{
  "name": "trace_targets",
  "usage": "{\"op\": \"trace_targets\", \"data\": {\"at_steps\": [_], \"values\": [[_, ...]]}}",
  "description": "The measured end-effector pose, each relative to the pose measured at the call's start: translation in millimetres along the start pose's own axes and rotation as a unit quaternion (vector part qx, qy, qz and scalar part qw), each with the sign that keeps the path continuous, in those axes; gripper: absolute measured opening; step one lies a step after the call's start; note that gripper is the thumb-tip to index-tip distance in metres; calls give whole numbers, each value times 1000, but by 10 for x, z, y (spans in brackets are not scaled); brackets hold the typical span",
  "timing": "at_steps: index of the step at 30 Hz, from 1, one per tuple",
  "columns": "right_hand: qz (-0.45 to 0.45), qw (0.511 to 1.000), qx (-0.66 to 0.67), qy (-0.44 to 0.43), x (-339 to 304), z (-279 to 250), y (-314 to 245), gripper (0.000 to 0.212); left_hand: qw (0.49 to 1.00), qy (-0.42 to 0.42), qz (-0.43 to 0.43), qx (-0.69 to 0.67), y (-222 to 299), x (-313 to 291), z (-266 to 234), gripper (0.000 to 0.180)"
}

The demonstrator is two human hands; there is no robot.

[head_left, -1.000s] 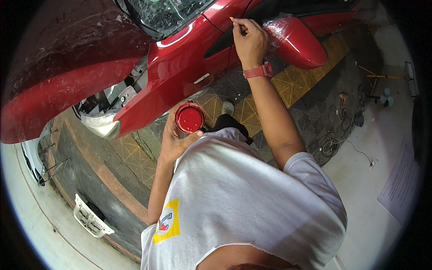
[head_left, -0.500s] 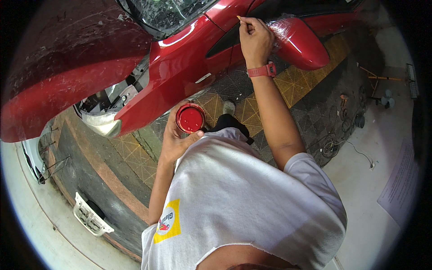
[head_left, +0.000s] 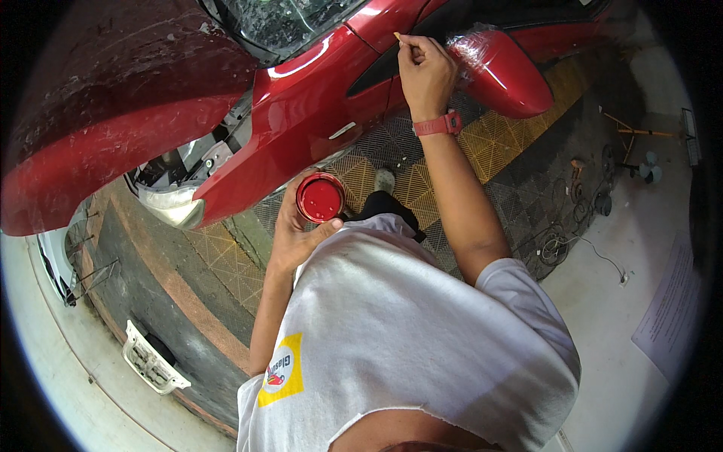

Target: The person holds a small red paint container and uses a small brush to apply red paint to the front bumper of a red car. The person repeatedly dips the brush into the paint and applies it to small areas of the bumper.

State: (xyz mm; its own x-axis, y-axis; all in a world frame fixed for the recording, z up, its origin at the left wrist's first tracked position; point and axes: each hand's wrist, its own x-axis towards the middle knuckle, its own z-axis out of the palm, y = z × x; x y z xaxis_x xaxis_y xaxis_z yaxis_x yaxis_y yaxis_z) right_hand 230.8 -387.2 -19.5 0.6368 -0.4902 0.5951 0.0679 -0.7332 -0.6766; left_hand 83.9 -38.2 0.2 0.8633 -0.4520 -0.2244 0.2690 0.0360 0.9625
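Observation:
My left hand [head_left: 291,235] is wrapped round a round container of red paint [head_left: 321,198], held upright in front of my waist. Glossy red liquid with a few bubbles shows inside it. Farther out, my right hand [head_left: 426,79] pinches a small yellowish piece [head_left: 397,35] between thumb and fingers; its exact kind is too small to make out. The tip is over the red car [head_left: 294,120], close to the front corner of the side window. I cannot tell whether it touches the paintwork. A red wing mirror [head_left: 516,79], partly wrapped in clear plastic film [head_left: 472,53], juts out just right of that hand.
The car's raised red hood [head_left: 113,158] and headlight [head_left: 169,207] lie to the left. A white panel part [head_left: 153,360] rests at the lower left. Cables [head_left: 553,245], an orange stand [head_left: 640,132] and a small fan [head_left: 648,167] stand on the right over the floor.
My right hand has drawn slightly back toward me with the yellowish piece. My left hand holds the paint container in nearly the same place.

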Motion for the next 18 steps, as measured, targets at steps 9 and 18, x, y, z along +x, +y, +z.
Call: {"op": "trace_targets", "data": {"at_steps": [9, 18], "values": [[-25, 999, 2, -20, -168, 75, -92, 8, 1000, -3, 1, 5, 46, 13, 5, 102], [-2, 999, 33, -29, -214, 98, -129, 9, 1000, 1, -7, 3, 63, -62, 9, 104]]}}
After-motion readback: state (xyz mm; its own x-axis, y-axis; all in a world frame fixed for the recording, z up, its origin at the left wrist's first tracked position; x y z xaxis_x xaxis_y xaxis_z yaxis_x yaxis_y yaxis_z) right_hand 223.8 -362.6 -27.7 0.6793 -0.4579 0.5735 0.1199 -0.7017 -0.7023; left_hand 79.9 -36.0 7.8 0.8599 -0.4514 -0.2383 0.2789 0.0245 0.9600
